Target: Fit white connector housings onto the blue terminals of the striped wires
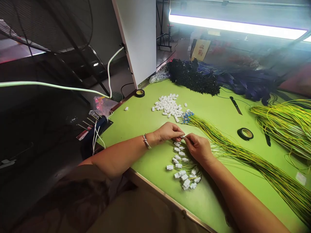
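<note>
My left hand (168, 132) pinches a small white plastic connector (182, 137) between thumb and fingertips. At the connector's right end, the closed fingertips of my right hand (199, 149) meet it; whatever they pinch is mostly hidden, though a wire seems to run there. Below both hands lie several white connectors (180, 174) fitted on thin wires. Just beyond, a bundle of yellow-green wires (218, 137) ends in blue-tipped terminals (187, 117). Beside those tips is a heap of loose white connectors (167, 105).
On the green table (148, 155) are two rolls of black tape (245, 134), a dark blade-like tool (235, 105) and a coil of yellow-green wires (286, 123). Black-ended cables (194, 77) pile at the back under a bright lamp (238, 26). A white panel (141, 38) stands at left.
</note>
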Tool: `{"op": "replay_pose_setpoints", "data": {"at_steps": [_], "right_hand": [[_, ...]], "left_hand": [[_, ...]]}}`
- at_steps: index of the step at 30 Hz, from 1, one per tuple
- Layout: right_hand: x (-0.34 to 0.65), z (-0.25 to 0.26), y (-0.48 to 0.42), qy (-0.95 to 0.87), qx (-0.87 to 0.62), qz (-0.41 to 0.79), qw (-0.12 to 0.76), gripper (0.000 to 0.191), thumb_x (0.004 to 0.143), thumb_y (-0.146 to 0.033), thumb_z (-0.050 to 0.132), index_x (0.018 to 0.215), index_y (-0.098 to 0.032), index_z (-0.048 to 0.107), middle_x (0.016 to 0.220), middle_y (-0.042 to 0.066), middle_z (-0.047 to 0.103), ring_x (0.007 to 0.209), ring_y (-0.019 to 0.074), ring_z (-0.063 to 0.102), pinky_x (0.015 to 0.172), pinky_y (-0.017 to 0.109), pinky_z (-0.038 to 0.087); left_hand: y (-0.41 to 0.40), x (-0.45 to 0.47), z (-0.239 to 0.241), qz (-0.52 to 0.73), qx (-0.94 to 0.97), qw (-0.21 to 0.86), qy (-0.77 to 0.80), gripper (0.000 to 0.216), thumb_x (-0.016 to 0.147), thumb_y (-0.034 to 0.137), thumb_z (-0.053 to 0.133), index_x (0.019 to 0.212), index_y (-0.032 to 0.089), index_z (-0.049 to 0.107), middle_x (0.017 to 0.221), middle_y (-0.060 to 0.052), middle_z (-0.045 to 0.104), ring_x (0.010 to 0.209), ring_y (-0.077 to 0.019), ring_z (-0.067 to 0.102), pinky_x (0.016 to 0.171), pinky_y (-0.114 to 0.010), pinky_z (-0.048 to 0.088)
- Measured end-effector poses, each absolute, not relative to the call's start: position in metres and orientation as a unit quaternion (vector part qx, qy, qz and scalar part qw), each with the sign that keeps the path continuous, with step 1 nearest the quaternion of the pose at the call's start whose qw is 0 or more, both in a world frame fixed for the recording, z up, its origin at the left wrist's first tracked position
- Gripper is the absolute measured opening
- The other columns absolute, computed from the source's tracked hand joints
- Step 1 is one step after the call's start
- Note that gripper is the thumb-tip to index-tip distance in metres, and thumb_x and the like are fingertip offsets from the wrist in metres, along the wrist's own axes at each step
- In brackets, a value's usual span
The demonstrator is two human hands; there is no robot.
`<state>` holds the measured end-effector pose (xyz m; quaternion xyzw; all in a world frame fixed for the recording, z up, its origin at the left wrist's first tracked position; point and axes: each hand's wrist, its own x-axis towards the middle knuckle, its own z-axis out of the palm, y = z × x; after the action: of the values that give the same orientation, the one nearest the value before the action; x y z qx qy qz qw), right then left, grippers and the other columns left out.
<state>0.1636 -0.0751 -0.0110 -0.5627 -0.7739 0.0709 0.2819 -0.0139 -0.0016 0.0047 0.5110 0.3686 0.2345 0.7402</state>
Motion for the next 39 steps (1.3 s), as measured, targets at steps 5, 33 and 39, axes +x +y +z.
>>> {"op": "replay_pose_setpoints", "data": {"at_steps": [5, 33, 39], "right_hand": [[0.164, -0.008, -0.073, -0.767, -0.556, 0.137, 0.29, 0.024, 0.089, -0.035, 0.055, 0.074, -0.02, 0.064, 0.064, 0.002, 0.064, 0.058, 0.014, 0.057, 0.057, 0.025, 0.037], [0.186, -0.002, -0.057, -0.752, -0.604, 0.054, 0.258, 0.013, 0.086, -0.027, 0.055, 0.085, -0.018, 0.065, 0.082, 0.006, 0.066, 0.075, 0.0188, 0.059, 0.068, 0.029, 0.043], [0.165, 0.003, -0.065, -0.755, -0.568, 0.1, 0.312, 0.016, 0.086, -0.028, 0.055, 0.085, -0.02, 0.069, 0.083, 0.006, 0.072, 0.076, 0.0195, 0.065, 0.071, 0.03, 0.047]], "left_hand": [[0.008, -0.021, 0.007, 0.185, 0.614, 0.691, 0.335, 0.025, 0.071, 0.031, 0.076, 0.077, 0.008, 0.071, 0.057, -0.003, 0.064, 0.053, -0.01, 0.059, 0.055, -0.021, 0.049], [0.028, -0.03, -0.002, 0.134, 0.921, 0.054, 0.362, 0.019, 0.089, 0.016, 0.051, 0.097, 0.013, 0.068, 0.093, -0.01, 0.062, 0.093, -0.0217, 0.054, 0.086, -0.034, 0.043], [0.035, -0.035, 0.001, 0.222, 0.846, 0.19, 0.446, 0.026, 0.085, 0.015, 0.053, 0.102, 0.016, 0.073, 0.093, -0.008, 0.062, 0.086, -0.0177, 0.058, 0.084, -0.032, 0.048]]}}
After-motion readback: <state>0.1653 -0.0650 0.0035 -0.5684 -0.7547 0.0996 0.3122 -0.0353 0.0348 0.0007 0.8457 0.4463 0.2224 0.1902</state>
